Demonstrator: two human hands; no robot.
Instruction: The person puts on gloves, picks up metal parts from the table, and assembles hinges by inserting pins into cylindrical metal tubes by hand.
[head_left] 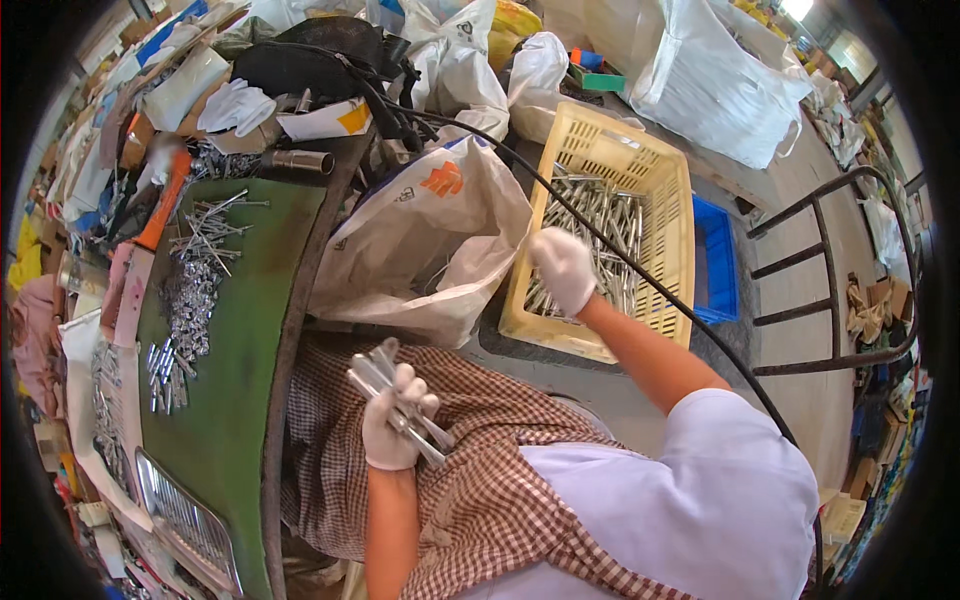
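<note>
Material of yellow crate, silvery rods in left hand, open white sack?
Yellow crate: likely moulded plastic, satin; slotted, one-colour body. Silvery rods: probably metal, polished; bright glints. Open white sack: seemingly woven plastic, fairly matte; stiff folds, weave unclear.

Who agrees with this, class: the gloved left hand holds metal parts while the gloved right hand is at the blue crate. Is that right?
The crate's colour is wrong: in the head view, the gloved right hand is at the yellow crate. The gloved left hand does hold metal parts.
</note>
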